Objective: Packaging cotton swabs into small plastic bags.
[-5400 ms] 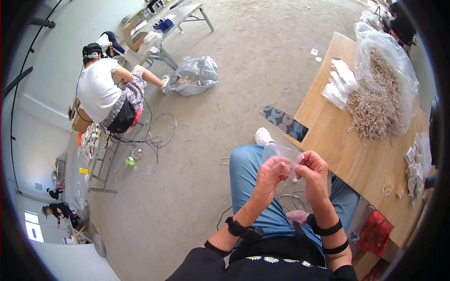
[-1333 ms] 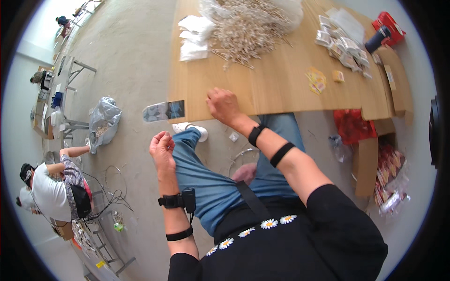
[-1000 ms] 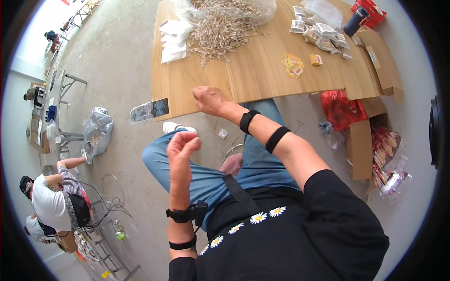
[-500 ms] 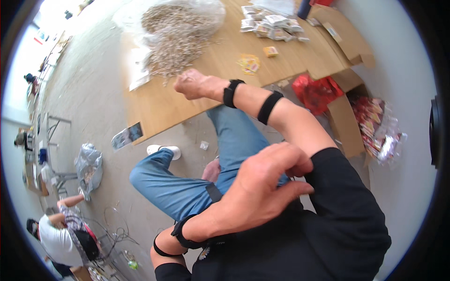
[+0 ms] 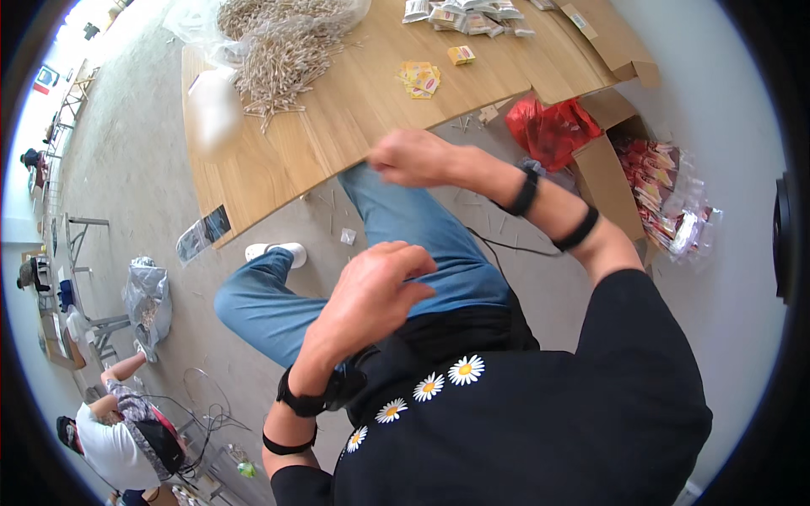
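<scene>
My left hand [image 5: 371, 291] is held over my lap, fingers curled and thumb apart from them, with nothing seen between. My right hand [image 5: 413, 158] is closed in a fist by the table's front edge, above my knee; what it holds, if anything, is hidden. Beyond the hands, a large heap of wooden-stick cotton swabs [image 5: 287, 63] spills from a clear plastic bag [image 5: 348, 15] onto the wooden table [image 5: 337, 118]. Left of the heap is a blurred white shape [image 5: 213, 110]. Yellow printed cards [image 5: 418, 78] and a small yellow box [image 5: 461, 55] lie right of the swabs.
White packets [image 5: 472, 17] are piled at the table's far side. On the right stand an open cardboard box [image 5: 612, 198], a red plastic bag [image 5: 548, 131] and packaged red goods [image 5: 662, 198]. A grey bag [image 5: 148, 295] and a seated person [image 5: 118, 438] are at left.
My left hand has moved away from my right upper arm, leftward over my lap. The right fist has shifted right and slightly down. My view has tilted, and the white shape is now smeared.
</scene>
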Motion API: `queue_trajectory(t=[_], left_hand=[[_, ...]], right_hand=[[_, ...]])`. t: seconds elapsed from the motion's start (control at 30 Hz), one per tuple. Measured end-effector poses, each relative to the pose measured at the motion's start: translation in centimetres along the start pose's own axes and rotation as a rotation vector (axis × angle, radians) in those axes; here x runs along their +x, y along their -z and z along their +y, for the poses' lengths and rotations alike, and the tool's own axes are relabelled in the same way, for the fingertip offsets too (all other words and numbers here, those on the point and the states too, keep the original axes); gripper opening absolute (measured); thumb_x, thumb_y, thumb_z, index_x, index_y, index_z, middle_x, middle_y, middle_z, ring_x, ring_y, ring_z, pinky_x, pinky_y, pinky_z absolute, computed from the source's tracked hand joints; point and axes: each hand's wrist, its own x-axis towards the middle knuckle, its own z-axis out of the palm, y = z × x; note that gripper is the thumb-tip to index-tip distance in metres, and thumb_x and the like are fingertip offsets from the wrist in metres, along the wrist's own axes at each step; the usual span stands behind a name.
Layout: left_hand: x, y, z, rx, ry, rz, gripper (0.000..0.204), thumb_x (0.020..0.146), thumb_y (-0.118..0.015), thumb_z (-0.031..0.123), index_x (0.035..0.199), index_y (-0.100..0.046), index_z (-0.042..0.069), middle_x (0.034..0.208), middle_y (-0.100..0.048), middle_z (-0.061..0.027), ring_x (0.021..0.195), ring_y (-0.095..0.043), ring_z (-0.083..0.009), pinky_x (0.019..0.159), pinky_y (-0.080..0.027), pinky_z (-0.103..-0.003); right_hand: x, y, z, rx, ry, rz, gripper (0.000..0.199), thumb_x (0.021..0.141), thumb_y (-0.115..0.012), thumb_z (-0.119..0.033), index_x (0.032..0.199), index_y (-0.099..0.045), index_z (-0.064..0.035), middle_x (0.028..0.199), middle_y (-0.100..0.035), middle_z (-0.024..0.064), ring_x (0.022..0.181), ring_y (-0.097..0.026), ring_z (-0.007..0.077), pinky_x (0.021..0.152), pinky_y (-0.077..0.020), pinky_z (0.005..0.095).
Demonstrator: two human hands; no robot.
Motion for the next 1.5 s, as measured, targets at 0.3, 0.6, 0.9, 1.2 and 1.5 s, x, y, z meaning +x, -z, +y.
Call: queue_trajectory(t=[0.3,0.6,0.9,1.2,1.5], left_hand=[[3.5,-4.4,-2.3,0.066,-0.112,-0.296,0.023,0.079,-0.072,0.017,0.096,-0.066,0.002,0.085,-0.067,-0.018,0.086,-0.064,-0.0374,0.073,-0.05,-0.044],[6.5,-8.4,-0.3,0.178,-0.298,-0.537,0.02,0.078,-0.071,0.018,0.09,-0.068,0.003,0.082,-0.068,-0.0187,0.086,-0.066,-0.0393,0.074,-0.05,-0.047],[6.5,-9.1,0.2,0.143,-0.418,-0.5,0.011,0.074,-0.066,0.009,0.082,-0.069,0.004,0.082,-0.068,-0.02,0.084,-0.065,-0.0404,0.071,-0.051,-0.047],[6.6,-9.4,-0.1,0.112,-0.51,-0.34,0.015,0.078,-0.069,0.01,0.08,-0.06,-0.002,0.073,-0.062,-0.0211,0.078,-0.062,-0.0427,0.066,-0.047,-0.047],[5.9,-9.5,1.1,0.144,-0.443,-0.29,0.016,0.078,-0.069,0.012,0.086,-0.064,-0.001,0.078,-0.066,-0.0216,0.081,-0.065,-0.0424,0.069,-0.051,-0.046]], right_hand=[[-21.4,-1.7,-9.4,0.343,-0.683,0.052,0.028,0.083,-0.072,-0.026,0.077,-0.062,-0.0008,0.07,-0.063,0.0188,0.066,-0.063,0.0356,0.062,-0.0485,0.0421],[-27.5,-0.3,-14.4,0.762,-0.994,-0.04,0.015,0.083,-0.067,-0.011,0.076,-0.059,-0.0012,0.065,-0.055,-0.0012,0.061,-0.051,0.0066,0.054,-0.0415,0.0267],[-26.0,2.1,-17.4,0.755,-0.858,0.01,0.012,0.076,-0.063,-0.001,0.088,-0.065,0.0002,0.077,-0.06,0.006,0.067,-0.058,0.0143,0.06,-0.0451,0.0286],[-24.7,0.4,-19.5,-0.358,-0.5,0.19,0.014,0.075,-0.065,-0.005,0.089,-0.067,-0.0053,0.076,-0.055,0.0096,0.072,-0.057,0.0264,0.062,-0.0428,0.0383],[-24.9,-1.9,-18.5,-0.451,-0.477,0.285,0.01,0.076,-0.063,-0.004,0.085,-0.065,-0.005,0.079,-0.055,0.0087,0.076,-0.057,0.0271,0.067,-0.0439,0.039]])
